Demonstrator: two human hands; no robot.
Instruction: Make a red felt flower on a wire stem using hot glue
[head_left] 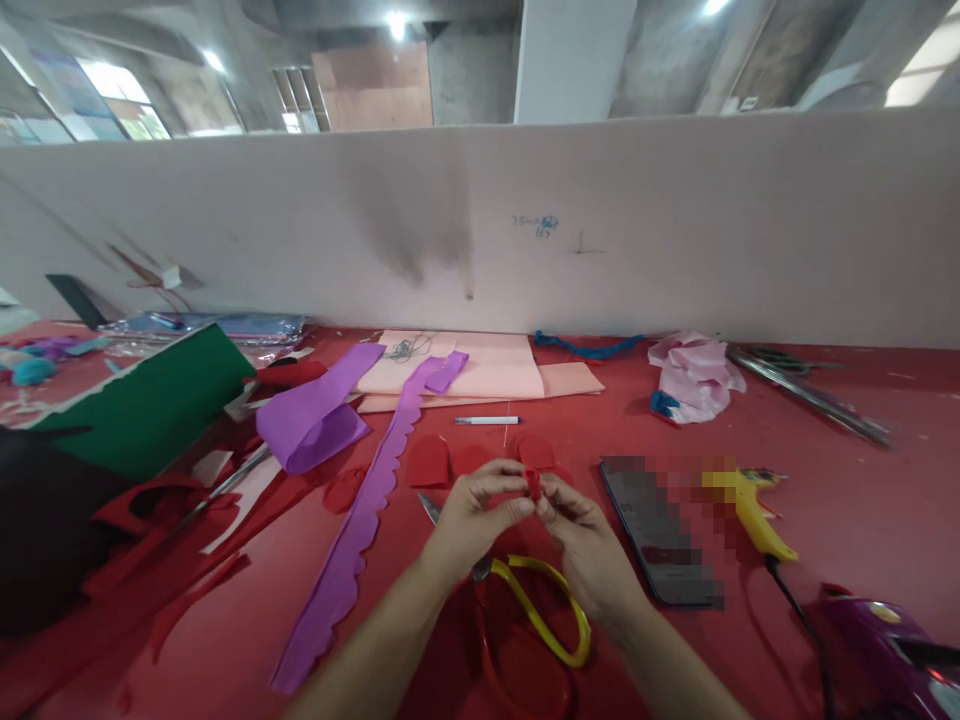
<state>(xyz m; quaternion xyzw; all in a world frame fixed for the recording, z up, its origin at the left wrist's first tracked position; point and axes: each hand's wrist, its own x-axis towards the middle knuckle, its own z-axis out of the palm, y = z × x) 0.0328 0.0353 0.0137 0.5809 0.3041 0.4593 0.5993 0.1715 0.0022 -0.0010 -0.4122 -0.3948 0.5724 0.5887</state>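
Between the fingertips of both hands is a small rolled piece of red felt (532,484). My left hand (484,510) pinches it from the left, and my right hand (583,535) grips it from the right. Beneath my wrists lie scissors (551,600) with yellow and red handles; their blade tip shows left of my left hand. Flat cut red felt pieces (428,463) rest just beyond the fingers. A purple felt strip with a scalloped edge (367,515) runs along the left side of my left arm.
A phone (660,535) and a yellow glue gun (757,515) with a cord lie to the right. Pink sheets (487,365), a pen (486,420) and crumpled pink material (696,375) are farther back. A green board (157,400) leans among red scraps at left. A white partition (300,230) borders the red table.
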